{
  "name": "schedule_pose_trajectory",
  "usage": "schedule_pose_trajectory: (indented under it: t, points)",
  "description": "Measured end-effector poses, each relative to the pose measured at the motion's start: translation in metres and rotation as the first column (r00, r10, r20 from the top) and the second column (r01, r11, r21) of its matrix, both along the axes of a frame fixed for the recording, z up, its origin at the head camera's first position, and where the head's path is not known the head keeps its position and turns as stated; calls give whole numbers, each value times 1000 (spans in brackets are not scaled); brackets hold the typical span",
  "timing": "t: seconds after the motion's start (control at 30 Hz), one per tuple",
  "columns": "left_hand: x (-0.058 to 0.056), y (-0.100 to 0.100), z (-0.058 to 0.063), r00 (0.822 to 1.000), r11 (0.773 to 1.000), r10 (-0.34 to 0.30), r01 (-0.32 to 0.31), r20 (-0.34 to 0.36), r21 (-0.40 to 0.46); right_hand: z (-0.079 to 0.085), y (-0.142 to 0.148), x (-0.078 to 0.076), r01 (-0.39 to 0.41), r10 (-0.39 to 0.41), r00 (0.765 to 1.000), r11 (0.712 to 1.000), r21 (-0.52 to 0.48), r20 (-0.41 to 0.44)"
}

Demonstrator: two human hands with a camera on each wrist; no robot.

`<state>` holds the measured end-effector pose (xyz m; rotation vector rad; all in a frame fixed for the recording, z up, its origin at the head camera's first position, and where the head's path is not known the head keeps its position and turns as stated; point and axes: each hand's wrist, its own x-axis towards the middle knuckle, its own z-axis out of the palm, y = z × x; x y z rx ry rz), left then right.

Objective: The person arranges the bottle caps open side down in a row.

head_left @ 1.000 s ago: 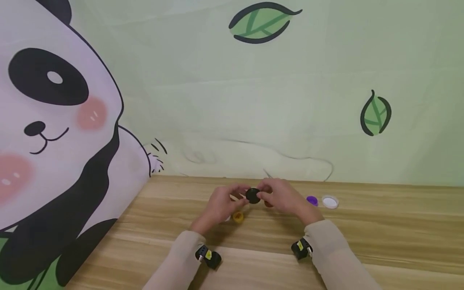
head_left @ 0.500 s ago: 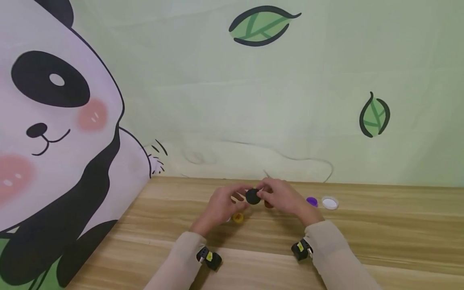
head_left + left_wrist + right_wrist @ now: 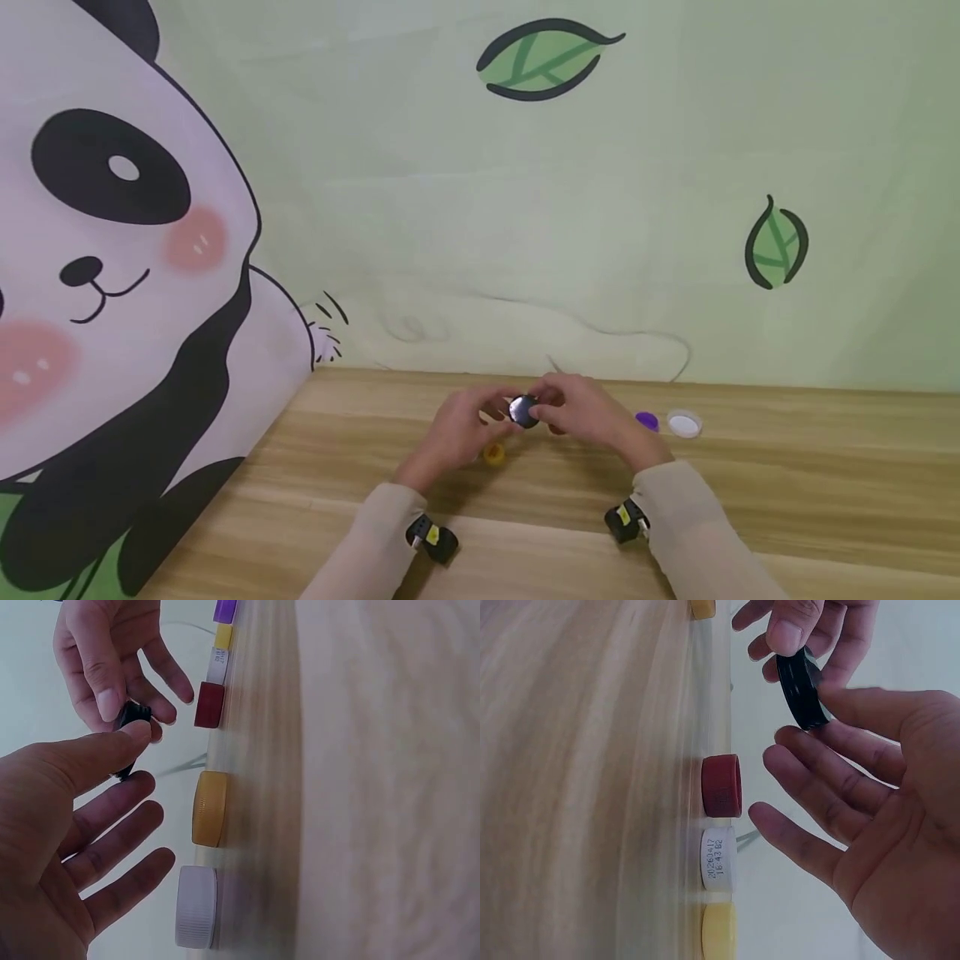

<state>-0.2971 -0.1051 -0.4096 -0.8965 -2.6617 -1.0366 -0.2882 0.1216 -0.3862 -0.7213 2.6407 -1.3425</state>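
Observation:
Between my two hands, just above the table, is a round black bottle cap point(image 3: 522, 412) with a shiny face towards the head camera. My left hand point(image 3: 457, 427) pinches its left edge between thumb and fingers. Opposite, my right hand point(image 3: 581, 410) holds the cap's right side, its thumb point(image 3: 847, 703) lying on the face. The cap stands tilted, edge-on in the right wrist view. The other fingers of both hands are spread loosely around it. In the left wrist view the cap is partly covered by the left thumb.
On the wooden table point(image 3: 555, 550) stand an orange-yellow cap point(image 3: 493, 453), a ribbed white cap point(image 3: 196, 907), a red cap point(image 3: 721, 786), a printed white cap point(image 3: 718, 859), a yellow cap point(image 3: 718, 930), a purple cap point(image 3: 647, 422) and a clear-rimmed white lid point(image 3: 684, 424). A panda-print backdrop point(image 3: 420, 208) rises behind.
Between the hands the black cap has been turned: its face went from dark and matte to brightly reflecting. Both hands stay at nearly the same spot; the head view has shifted slightly.

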Motion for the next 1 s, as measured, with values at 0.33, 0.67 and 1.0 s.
schedule_pose_trajectory:
  t: [0.33,0.67,1.0]
  points:
    - [1,-1,1,1000,1000,11,-11,4,8,0,1,-1,-15,18,997,999,30,-76]
    - [1,0,3,1000,1000,-8,8,-5,15,6,1,2,-5,10,996,999,51,-91]
    - [3,-2,2,998,999,-43,43,41,3,3,1,0,-53,63,993,994,98,-104]
